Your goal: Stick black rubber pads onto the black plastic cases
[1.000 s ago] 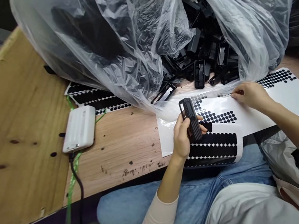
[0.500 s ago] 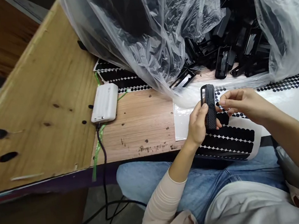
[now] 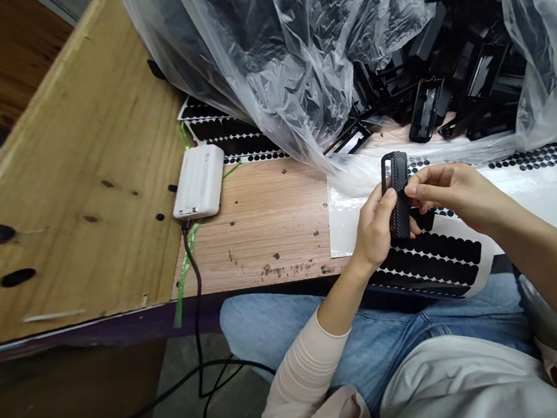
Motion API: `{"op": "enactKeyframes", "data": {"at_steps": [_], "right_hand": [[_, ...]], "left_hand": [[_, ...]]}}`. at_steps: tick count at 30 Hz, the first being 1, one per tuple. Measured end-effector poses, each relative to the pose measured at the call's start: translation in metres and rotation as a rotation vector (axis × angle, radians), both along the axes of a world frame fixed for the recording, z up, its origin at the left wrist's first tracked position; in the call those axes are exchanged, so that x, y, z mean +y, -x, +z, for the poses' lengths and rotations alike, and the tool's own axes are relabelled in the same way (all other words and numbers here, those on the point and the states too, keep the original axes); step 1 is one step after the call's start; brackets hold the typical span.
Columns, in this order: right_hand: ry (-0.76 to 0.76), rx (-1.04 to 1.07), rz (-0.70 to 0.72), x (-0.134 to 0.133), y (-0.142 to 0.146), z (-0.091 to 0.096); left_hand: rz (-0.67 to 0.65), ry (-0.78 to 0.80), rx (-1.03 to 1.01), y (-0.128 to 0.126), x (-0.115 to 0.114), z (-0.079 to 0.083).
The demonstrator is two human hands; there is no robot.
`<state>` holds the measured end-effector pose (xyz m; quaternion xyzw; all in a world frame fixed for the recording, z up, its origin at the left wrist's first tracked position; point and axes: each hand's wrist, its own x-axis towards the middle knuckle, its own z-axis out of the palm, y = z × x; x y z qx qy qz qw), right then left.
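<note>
My left hand [image 3: 375,226] is closed around a black plastic case [image 3: 399,198] with a long open slot and a ribbed, textured face, held upright above the table edge. My right hand [image 3: 450,193] has thumb and forefinger pinched together against the case's right side; whatever lies between those fingertips is hidden. Under both hands is a white sheet of black stickers [image 3: 430,259], with scalloped strips and small round dots, its near end curling over the table edge above my lap.
A clear plastic bag [image 3: 289,80] stands at the back, with a heap of black plastic cases [image 3: 428,108] spilling out. On the left are a white power bank [image 3: 199,181] with a black cable [image 3: 197,312] and a wooden panel [image 3: 75,151]. More sticker sheets [image 3: 239,129] lie behind.
My right fingertips have moved left, from just beside the case to touching it. The whole view has shifted slightly; my left hand still grips the case.
</note>
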<state>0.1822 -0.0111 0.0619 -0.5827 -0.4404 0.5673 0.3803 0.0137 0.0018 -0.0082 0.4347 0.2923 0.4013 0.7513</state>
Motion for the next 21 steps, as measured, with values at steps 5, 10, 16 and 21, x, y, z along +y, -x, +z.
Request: {"op": "enactKeyframes", "data": {"at_steps": [5,10,16,21], "right_hand": [[-0.032,-0.045,0.016,-0.0014,0.0012,0.0001],[-0.052,-0.055,0.019,-0.0035,0.0031,0.0030],[-0.136,-0.219,-0.028,-0.0057,0.0050,0.0060],[-0.261,-0.349,-0.050,-0.0096,0.0049,-0.0023]], "left_hand": [[0.001,0.009,0.001,0.0005,-0.0007,0.0019],[0.000,0.013,0.006,0.0008,-0.0009,0.0030],[-0.005,0.015,0.007,0.0013,-0.0006,0.0021],[-0.012,-0.001,0.039,0.0018,-0.0017,0.0047]]}}
